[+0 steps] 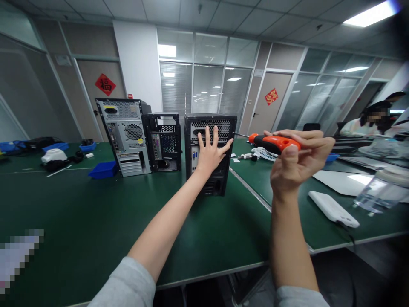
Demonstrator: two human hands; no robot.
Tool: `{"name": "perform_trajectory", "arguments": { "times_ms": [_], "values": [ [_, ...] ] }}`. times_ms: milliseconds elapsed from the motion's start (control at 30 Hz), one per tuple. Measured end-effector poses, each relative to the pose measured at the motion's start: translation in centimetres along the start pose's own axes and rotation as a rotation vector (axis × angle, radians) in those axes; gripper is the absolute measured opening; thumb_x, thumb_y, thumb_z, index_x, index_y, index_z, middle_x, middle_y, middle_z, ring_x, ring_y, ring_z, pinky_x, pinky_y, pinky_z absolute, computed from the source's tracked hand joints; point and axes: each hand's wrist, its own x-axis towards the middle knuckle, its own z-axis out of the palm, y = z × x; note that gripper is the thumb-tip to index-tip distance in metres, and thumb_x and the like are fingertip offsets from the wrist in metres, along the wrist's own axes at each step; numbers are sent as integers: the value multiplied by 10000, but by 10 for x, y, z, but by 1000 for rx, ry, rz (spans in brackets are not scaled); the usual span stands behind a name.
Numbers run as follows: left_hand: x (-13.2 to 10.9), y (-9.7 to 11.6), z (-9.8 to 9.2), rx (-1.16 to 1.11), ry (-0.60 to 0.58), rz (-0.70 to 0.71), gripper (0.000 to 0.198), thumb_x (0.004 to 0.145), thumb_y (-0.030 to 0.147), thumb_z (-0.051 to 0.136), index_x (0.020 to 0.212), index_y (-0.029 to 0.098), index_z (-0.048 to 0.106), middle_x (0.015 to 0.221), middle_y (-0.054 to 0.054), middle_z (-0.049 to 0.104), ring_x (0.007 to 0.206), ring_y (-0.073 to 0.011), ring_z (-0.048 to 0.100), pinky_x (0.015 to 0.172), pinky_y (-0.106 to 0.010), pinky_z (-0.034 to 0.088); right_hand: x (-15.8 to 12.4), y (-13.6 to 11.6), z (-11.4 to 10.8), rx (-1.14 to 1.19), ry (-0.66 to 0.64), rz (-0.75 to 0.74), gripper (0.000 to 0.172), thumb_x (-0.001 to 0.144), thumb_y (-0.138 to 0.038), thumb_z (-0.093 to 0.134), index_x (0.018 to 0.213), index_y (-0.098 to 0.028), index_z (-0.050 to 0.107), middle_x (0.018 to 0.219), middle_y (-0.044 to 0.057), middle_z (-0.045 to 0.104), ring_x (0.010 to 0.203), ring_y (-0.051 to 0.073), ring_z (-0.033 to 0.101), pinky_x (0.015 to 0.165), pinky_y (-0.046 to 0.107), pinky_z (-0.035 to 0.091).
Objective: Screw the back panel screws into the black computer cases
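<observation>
A black computer case (211,187) stands upright on the green table, its rear panel facing me. My left hand (211,151) lies flat against the upper part of that panel, fingers spread, holding nothing. To the right, my right hand (294,160) grips the handle of a red and black screwdriver (275,142). The screwdriver points left, nearly level, and its tip is at the upper right edge of the case. Whether the tip sits in a screw is too small to tell.
Two more cases, one grey (132,140) and one with an open frame (166,164), stand left of centre. Near them is a blue tray (104,169). A white power bank (334,209) and a clear container (381,192) lie at right. People sit at the far right.
</observation>
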Motion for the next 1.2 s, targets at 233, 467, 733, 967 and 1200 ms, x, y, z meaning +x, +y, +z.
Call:
{"name": "perform_trajectory", "arguments": {
  "times_ms": [233, 467, 733, 967, 1200],
  "values": [
    [0, 0, -1, -24, -16, -5, 779, 779, 397, 558, 1423, 326, 124, 1512, -100, 24, 1346, -418, 35, 967, -707, -15, -4, -1, 1, -92, 45, 0, 224, 719, -397, 611, 772, -237, 463, 817, -23, 452, 762, 170, 595, 678, 452, 541],
    [0, 0, 1, -21, -4, -4, 780, 777, 397, 561, 1421, 329, 126, 1511, -107, 20, 1346, -421, 28, 961, -709, -23, -5, -8, 2, -163, 53, -49, 181, 728, -325, 605, 742, -226, 454, 772, -17, 481, 727, 175, 603, 651, 412, 538],
    [0, 0, 0, -16, 1, -2, 775, 773, 393, 563, 1422, 321, 144, 1510, -101, 33, 1342, -429, 19, 966, -706, -22, -4, -11, 1, -223, 72, -123, 167, 694, -210, 620, 690, -213, 452, 724, -23, 503, 677, 148, 597, 623, 345, 513],
    [-1, 0, 0, -17, -3, -9, 797, 772, 383, 570, 1424, 338, 114, 1513, -89, 21, 1344, -423, 18, 971, -700, -14, -1, -11, 2, -286, 101, -101, 251, 665, -232, 658, 652, -231, 407, 697, -41, 458, 636, 133, 572, 582, 318, 495],
    [0, -1, 1, -44, 6, -6, 792, 768, 377, 580, 1422, 335, 134, 1513, -93, -16, 1347, -417, 22, 974, -696, -18, 6, -12, 4, -285, 78, -30, 309, 631, -271, 691, 662, -230, 386, 673, -59, 404, 591, 118, 547, 565, 306, 495]
  ]
}}
